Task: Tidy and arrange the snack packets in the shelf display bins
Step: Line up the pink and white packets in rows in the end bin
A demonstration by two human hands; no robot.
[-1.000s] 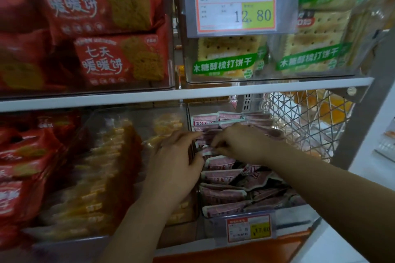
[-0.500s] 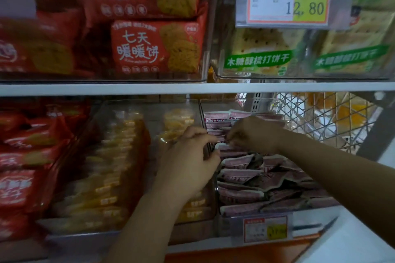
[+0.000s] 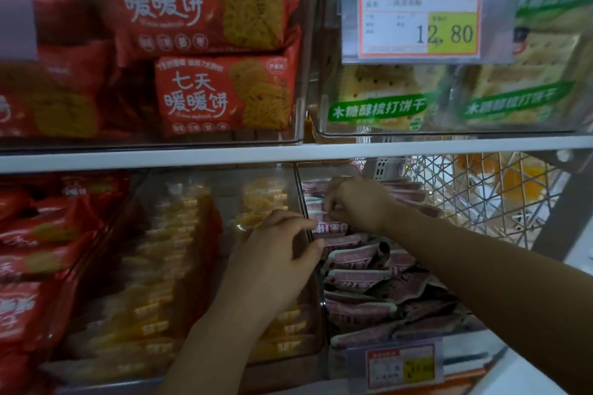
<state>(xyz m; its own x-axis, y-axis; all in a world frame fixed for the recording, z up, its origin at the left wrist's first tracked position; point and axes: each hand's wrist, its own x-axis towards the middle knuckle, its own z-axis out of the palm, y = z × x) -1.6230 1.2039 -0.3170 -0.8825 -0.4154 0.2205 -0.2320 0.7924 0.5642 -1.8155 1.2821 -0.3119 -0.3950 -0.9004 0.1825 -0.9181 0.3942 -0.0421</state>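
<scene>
A clear bin (image 3: pixel 322 314) on the lower shelf holds several small pink-and-white snack packets (image 3: pixel 356 280), some upright in a row, others lying loose toward the front. My right hand (image 3: pixel 356 205) reaches deep into the bin and pinches the top edge of an upright pink packet (image 3: pixel 325 228). My left hand (image 3: pixel 276 260) rests at the bin's left wall, thumb and fingers curled over the wall beside the same row. Whether it grips a packet is hidden by the fingers.
Left of it is a clear bin of yellow packets (image 3: pixel 154 292), then red packets (image 3: pixel 35 253). The upper shelf (image 3: pixel 288 152) carries red biscuit packs (image 3: pixel 224 96) and green cracker packs (image 3: pixel 378 106) with a price tag (image 3: pixel 417 18). A wire basket (image 3: pixel 475 199) stands at right.
The view has closed in on the shelf. My right hand has pushed slightly deeper along the row of pink packets; my left hand stays at the bin's left wall.
</scene>
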